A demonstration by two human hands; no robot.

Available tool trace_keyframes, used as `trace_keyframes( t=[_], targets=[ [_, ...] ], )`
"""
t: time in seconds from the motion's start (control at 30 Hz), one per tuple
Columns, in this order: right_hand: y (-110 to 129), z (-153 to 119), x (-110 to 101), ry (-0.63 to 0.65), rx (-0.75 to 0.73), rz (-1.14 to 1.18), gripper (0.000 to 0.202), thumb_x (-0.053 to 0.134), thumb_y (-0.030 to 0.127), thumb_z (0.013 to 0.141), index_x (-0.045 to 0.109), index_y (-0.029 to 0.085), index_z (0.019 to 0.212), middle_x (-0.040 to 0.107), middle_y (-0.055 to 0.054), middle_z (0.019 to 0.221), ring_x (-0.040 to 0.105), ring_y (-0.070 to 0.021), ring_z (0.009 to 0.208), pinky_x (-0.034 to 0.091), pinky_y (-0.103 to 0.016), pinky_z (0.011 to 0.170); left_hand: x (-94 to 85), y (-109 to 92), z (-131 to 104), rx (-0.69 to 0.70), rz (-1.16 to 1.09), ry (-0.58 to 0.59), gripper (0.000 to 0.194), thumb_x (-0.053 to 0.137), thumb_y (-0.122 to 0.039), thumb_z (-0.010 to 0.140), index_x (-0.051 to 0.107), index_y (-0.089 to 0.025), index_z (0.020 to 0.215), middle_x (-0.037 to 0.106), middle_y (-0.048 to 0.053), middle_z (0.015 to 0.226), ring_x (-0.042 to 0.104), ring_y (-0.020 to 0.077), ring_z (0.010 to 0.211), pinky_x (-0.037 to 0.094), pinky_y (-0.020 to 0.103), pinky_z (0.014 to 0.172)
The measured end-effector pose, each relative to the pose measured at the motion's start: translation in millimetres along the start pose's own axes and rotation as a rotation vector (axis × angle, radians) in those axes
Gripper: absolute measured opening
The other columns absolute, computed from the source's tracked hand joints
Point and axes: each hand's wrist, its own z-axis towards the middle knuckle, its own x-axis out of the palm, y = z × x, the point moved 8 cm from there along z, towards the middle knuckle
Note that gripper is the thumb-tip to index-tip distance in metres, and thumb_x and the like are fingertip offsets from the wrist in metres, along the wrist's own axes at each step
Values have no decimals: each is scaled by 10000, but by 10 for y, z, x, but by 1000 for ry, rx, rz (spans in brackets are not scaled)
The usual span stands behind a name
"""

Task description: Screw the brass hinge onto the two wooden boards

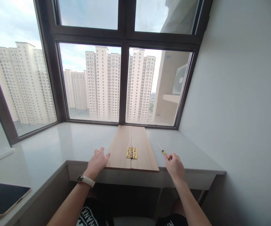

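Two light wooden boards (141,141) lie side by side on the white sill, their front ends reaching its edge. A gold hinge (131,153) rests across the seam between them, with small dark screws on its leaves. My left hand (98,161), with a white watch (85,180) on the wrist, is at the left board's front left edge, fingers apart and holding nothing. To the right of the boards, my right hand (174,165) grips the yellow and black handle of a screwdriver (163,152), whose shaft points up and left.
A dark-screened tablet (4,198) lies on the sill at the lower left. The window frame (123,81) stands right behind the boards. A white wall (239,94) bounds the right side.
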Motion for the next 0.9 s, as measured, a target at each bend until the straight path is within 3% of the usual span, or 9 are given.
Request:
trace_keyframes(
  t=[0.1,0.23,0.4,0.53,0.7,0.77,0.9],
  targets=[
    [90,-155,117,195,95,34,515,384,734,901,542,245,871,626,-100,918,610,-257,786,433,-377,721,108,60,-69,7,-97,67,561,411,-548,971,459,-160,1372,568,214,1275,658,319,1053,450,418,947],
    [320,-319,376,408,112,283,476,455,711,877,535,243,847,651,-63,852,633,-231,803,461,-339,730,259,34,-26,-18,-291,158,468,448,-508,958,533,-165,1265,643,158,1185,641,271,1094,477,341,909],
    [418,-391,521,485,196,470,437,592,657,812,547,239,929,686,-60,872,656,-212,738,480,-309,635,276,88,12,-125,-457,238,494,506,-536,928,505,-168,1258,669,144,1167,689,237,918,510,288,711],
    [405,-324,531,510,252,518,477,671,620,761,567,218,996,702,-83,899,674,-220,720,497,-313,600,221,90,29,-130,-528,272,510,561,-522,900,491,-165,1258,692,136,1148,698,231,894,510,273,666],
    [491,-96,510,500,276,619,560,755,588,724,610,182,1081,718,-117,985,703,-272,912,548,-387,767,194,-23,139,-182,-621,368,468,552,-490,906,507,-187,1260,722,111,1082,708,237,871,495,273,601],
    [590,-27,566,591,314,759,567,765,581,735,614,185,1113,725,-120,1024,711,-278,933,567,-402,762,194,-116,222,-188,-691,432,430,547,-467,907,521,-202,1245,724,97,1085,710,230,860,495,268,581],
    [865,70,672,832,390,1028,487,768,549,763,648,167,1041,746,-126,970,731,-280,893,593,-406,758,125,-263,457,-177,-802,459,287,522,-384,906,579,-195,1114,728,72,1075,713,213,906,557,275,697]
  ],
)
